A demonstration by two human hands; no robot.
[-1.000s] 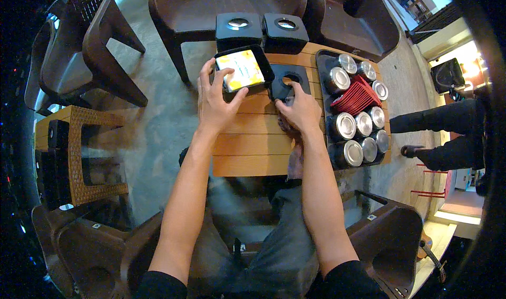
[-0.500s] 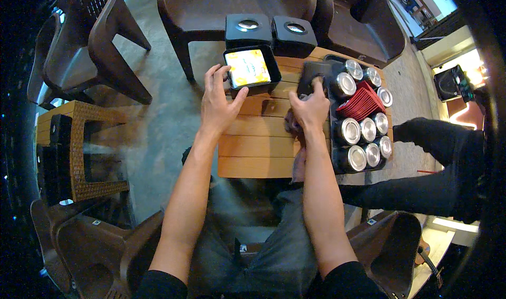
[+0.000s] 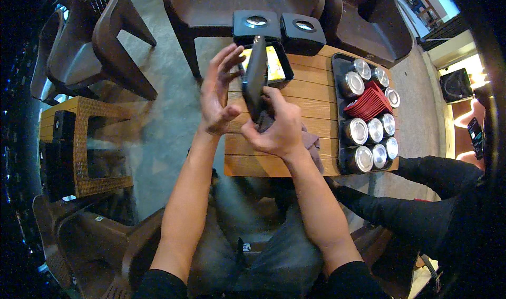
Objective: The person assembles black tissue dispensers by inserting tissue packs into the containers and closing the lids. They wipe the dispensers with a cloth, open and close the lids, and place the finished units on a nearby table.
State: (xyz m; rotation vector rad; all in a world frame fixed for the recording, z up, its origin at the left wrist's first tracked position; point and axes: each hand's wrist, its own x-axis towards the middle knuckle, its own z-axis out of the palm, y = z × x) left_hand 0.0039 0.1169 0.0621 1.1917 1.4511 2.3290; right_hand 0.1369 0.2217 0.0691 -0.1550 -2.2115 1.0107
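My right hand (image 3: 279,125) grips a black tissue box lid (image 3: 255,77) and holds it up nearly edge-on to me. Just left of it, my left hand (image 3: 219,91) is open, fingers spread and holding nothing. Behind the lid on the wooden table sits an open black tissue box (image 3: 287,67), with a yellow-and-white tissue pack (image 3: 274,63) in it, partly hidden by the lid. A greyish-purple cloth (image 3: 312,143) lies on the table under and beside my right hand; I cannot tell whether that hand also touches it.
Two closed black tissue boxes (image 3: 256,26) with round openings stand at the table's far edge. On the right, a black tray (image 3: 341,114) bears several silver-topped canisters (image 3: 356,131) and a red slatted basket (image 3: 369,101). Brown chairs (image 3: 126,35) surround the table; another person's dark-clothed legs (image 3: 390,209) are at right.
My right hand has lifted the black lid from beside the tray and brought it left, in front of the open box. My left hand has left the box's side and risen near the lid.
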